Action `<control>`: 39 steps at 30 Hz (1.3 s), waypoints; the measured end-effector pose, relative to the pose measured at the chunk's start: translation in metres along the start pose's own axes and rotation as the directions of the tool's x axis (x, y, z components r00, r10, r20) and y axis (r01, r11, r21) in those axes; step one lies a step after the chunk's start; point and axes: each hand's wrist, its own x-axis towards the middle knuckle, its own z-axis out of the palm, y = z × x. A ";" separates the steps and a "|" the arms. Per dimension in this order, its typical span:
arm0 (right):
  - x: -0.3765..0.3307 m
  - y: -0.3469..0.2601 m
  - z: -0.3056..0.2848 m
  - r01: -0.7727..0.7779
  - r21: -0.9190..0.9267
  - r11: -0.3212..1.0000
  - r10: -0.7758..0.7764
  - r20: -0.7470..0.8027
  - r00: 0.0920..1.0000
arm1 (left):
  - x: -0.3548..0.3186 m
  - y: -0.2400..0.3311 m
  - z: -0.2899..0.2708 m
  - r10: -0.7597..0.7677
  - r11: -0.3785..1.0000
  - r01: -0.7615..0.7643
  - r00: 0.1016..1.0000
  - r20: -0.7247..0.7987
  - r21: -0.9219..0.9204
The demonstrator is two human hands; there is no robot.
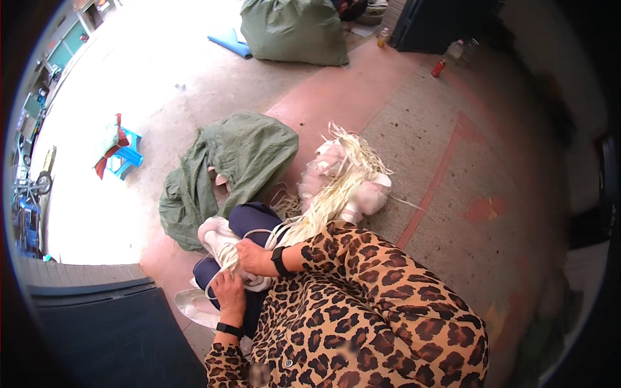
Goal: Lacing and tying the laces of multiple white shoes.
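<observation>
A bundle of white flat pieces [217, 236] rests on my lap, on dark blue trousers [255, 216]. My right hand [254, 257], with a black wristband, is closed on the pale string looped around the bundle. Just below it, my left hand [229, 294] presses against the bundle's lower side and grips it; this wrist also carries a black band. A hank of cream string strands [339, 178] runs from my lap out over a pile of pinkish-white pieces [369, 194] on the floor. Leopard-print sleeves cover both arms.
A crumpled green sack [242, 155] lies open on the concrete beside my knees. A full green sack [294, 29] stands farther off, next to a blue mat [229, 42]. A blue stool [126, 155] is at the left, a dark bin [103, 330] at the lower left.
</observation>
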 end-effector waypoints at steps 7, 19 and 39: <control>-0.001 0.011 -0.025 -0.127 0.382 0.915 0.139 -0.004 0.990 | 0.012 -0.008 -0.020 -0.374 0.742 0.228 0.921 -0.107 -0.631; 0.054 0.017 -0.030 -0.217 0.961 0.170 0.436 0.124 0.891 | 0.040 -0.069 -0.010 -0.496 -0.011 0.356 0.809 0.314 -0.934; -0.023 0.034 -0.034 -0.471 0.741 0.480 0.441 0.260 0.859 | -0.189 -0.157 0.136 -0.990 0.060 0.982 0.083 0.118 -0.181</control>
